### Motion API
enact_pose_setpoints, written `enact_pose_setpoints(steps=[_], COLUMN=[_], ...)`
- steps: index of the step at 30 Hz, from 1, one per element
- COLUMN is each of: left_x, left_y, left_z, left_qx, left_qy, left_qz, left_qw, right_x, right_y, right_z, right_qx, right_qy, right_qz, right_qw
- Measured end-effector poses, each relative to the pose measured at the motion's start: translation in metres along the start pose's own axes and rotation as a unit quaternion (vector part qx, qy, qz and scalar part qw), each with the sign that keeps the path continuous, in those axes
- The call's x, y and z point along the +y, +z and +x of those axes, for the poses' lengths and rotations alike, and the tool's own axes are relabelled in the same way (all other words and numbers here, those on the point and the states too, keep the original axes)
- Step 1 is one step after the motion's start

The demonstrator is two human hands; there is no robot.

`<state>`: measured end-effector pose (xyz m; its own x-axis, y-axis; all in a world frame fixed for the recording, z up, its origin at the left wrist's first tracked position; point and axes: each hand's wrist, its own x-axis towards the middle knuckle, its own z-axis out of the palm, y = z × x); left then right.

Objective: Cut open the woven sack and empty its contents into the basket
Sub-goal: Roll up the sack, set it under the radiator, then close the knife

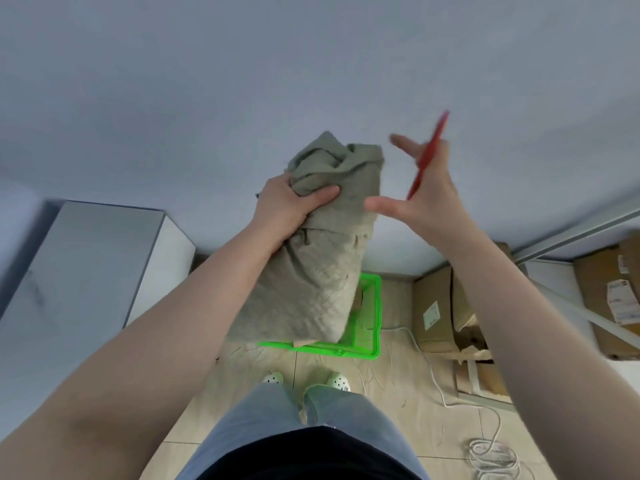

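Note:
A grey-green woven sack [318, 271] hangs upside down in the air above a bright green plastic basket [370, 337] on the floor. My left hand [291, 206] grips the sack's bunched upper end. My right hand [426, 199] is just right of the sack, thumb near its side, fingers spread, with a red cutter [427, 155] held among the fingers and blurred. A brown piece shows at the sack's lower edge over the basket [304, 342]. Most of the basket's inside is hidden by the sack.
A grey cabinet [79, 271] stands on the left. Cardboard boxes [440, 310] are stacked on the right against the wall. A white cable [485, 441] trails across the tiled floor at the right. My feet in white clogs [304, 381] stand just before the basket.

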<state>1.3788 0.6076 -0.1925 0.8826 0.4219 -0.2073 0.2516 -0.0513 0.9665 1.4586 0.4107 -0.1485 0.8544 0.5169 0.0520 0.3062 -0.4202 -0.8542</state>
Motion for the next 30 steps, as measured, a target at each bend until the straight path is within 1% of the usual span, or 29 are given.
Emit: enact_pose_setpoints(steps=[1, 2, 3, 5, 7, 9, 10, 13, 14, 15, 16, 17, 18, 19, 21, 22, 23, 24, 25, 26, 27, 28, 30], left_x=[0.005, 0.009, 0.014, 0.022, 0.027, 0.031, 0.032, 0.032, 0.031, 0.028, 0.026, 0.024, 0.021, 0.015, 0.003, -0.001, -0.004, -0.007, -0.010, -0.011, -0.011, -0.010, -0.010], left_y=[0.001, 0.002, 0.001, -0.004, -0.008, -0.007, -0.006, -0.008, -0.011, -0.012, -0.013, -0.011, -0.008, -0.004, -0.001, -0.003, -0.006, -0.010, -0.013, -0.015, -0.015, -0.012, -0.006], left_z=[0.000, 0.000, 0.000, 0.001, 0.003, 0.003, 0.005, 0.013, 0.013, 0.011, 0.007, 0.001, -0.005, -0.010, -0.013, -0.013, -0.012, -0.010, -0.009, -0.011, -0.013, -0.015, -0.019], left_qx=[-0.044, -0.078, -0.095, -0.109, -0.124, -0.125, -0.106, 0.041, 0.086, 0.111, 0.108, 0.081, 0.045, 0.014, -0.005, -0.007, -0.016, -0.039, -0.078, -0.120, -0.149, -0.166, -0.171], left_qy=[0.022, 0.044, 0.069, 0.097, 0.102, 0.107, 0.108, 0.080, 0.084, 0.092, 0.093, 0.077, 0.046, 0.006, -0.059, -0.096, -0.144, -0.198, -0.239, -0.257, -0.259, -0.252, -0.239], left_qz=[0.011, 0.021, 0.030, 0.022, 0.000, 0.020, 0.054, 0.147, 0.185, 0.239, 0.284, 0.305, 0.304, 0.289, 0.213, 0.137, 0.037, -0.067, -0.161, -0.233, -0.280, -0.317, -0.342], left_qw=[0.999, 0.996, 0.993, 0.989, 0.987, 0.986, 0.987, 0.985, 0.975, 0.960, 0.948, 0.946, 0.951, 0.957, 0.975, 0.986, 0.989, 0.977, 0.954, 0.930, 0.912, 0.899, 0.893], right_x=[-0.007, -0.011, -0.014, -0.012, -0.002, 0.004, 0.006, 0.010, 0.011, 0.012, 0.013, 0.013, 0.014, 0.013, 0.011, 0.011, 0.012, 0.014, 0.017, 0.020, 0.023, 0.027, 0.037], right_y=[0.004, 0.010, 0.015, 0.026, 0.036, 0.046, 0.050, 0.054, 0.052, 0.049, 0.046, 0.043, 0.041, 0.041, 0.043, 0.045, 0.046, 0.049, 0.053, 0.058, 0.062, 0.066, 0.072], right_z=[0.002, 0.003, 0.004, 0.000, -0.007, -0.011, -0.013, -0.011, -0.009, -0.006, -0.005, -0.004, -0.003, -0.003, -0.004, -0.006, -0.008, -0.010, -0.012, -0.015, -0.018, -0.020, -0.021], right_qx=[-0.038, -0.076, -0.109, -0.159, -0.175, -0.142, -0.110, -0.004, 0.034, 0.076, 0.119, 0.155, 0.179, 0.191, 0.176, 0.153, 0.122, 0.086, 0.051, 0.028, 0.016, 0.022, 0.042], right_qy=[0.010, 0.042, 0.088, 0.169, 0.194, 0.210, 0.215, 0.215, 0.215, 0.216, 0.219, 0.221, 0.221, 0.220, 0.212, 0.214, 0.225, 0.239, 0.257, 0.279, 0.299, 0.317, 0.339], right_qz=[-0.002, 0.017, 0.061, 0.194, 0.304, 0.366, 0.376, 0.374, 0.367, 0.361, 0.354, 0.346, 0.344, 0.358, 0.438, 0.489, 0.535, 0.566, 0.582, 0.588, 0.591, 0.591, 0.581], right_qw=[0.999, 0.996, 0.988, 0.953, 0.916, 0.896, 0.895, 0.902, 0.904, 0.904, 0.902, 0.899, 0.895, 0.887, 0.856, 0.832, 0.805, 0.784, 0.770, 0.759, 0.749, 0.742, 0.739])
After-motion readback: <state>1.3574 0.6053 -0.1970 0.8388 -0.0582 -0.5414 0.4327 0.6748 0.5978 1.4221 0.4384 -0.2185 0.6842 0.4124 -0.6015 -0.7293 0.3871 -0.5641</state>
